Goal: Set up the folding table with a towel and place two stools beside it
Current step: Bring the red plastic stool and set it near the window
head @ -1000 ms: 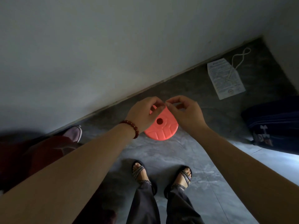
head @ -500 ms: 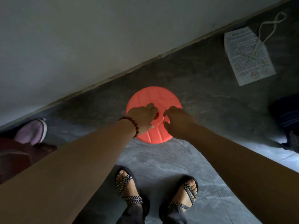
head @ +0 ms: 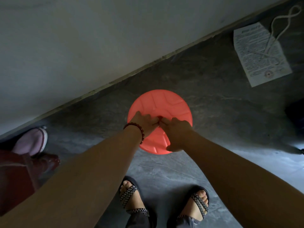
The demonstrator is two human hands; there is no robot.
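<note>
A round coral-red plastic stool (head: 166, 102), seen from straight above as a flat ribbed disc, lies on the grey floor close to the wall. My left hand (head: 144, 122), with a bead bracelet at the wrist, and my right hand (head: 177, 132) both lie on its top. Their fingertips meet at the disc's centre hole and curl into it. The stool's underside is hidden. No table or towel is in view.
The pale wall (head: 82, 46) runs diagonally just behind the stool. A printed paper sheet (head: 259, 53) with a white cord lies at the top right. A pink slipper (head: 31, 142) and a dark red object (head: 16, 175) are at the left. My sandalled feet (head: 131, 199) stand below.
The stool was held up by its edge and tilted; it has gone down flat near the floor, and both hands have moved from the rim to the centre hole.
</note>
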